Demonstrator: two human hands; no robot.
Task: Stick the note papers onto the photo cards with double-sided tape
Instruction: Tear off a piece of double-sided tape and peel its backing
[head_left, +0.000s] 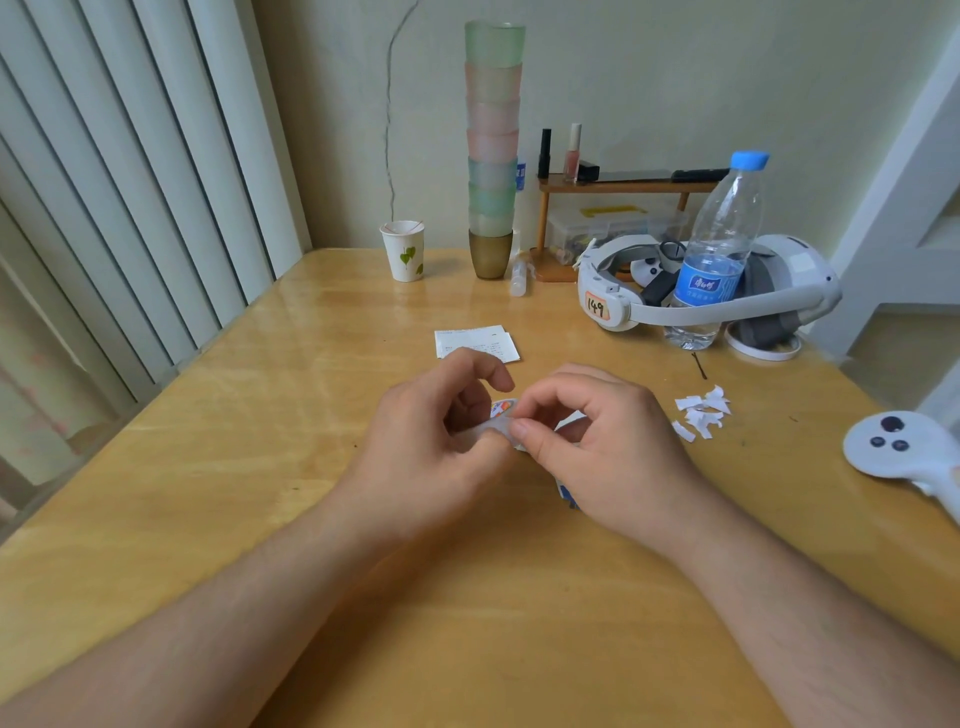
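Observation:
Both my hands meet over the middle of the wooden table (260, 467). My left hand (426, 447) grips a small roll of double-sided tape (501, 413) with a coloured label, mostly hidden by the fingers. My right hand (597, 447) pinches the tape's white edge between thumb and forefinger. Under my right hand a photo card (567, 496) shows only a blue-and-white corner. A small stack of white note papers (475, 340) lies flat just beyond my hands.
Torn white backing scraps (701, 413) lie to the right. A white controller (898, 447) sits at the right edge. Farther back stand a headset (701, 291), a water bottle (719, 249), a paper cup (405, 252), a tall cup stack (492, 156) and a small wooden shelf (618, 187).

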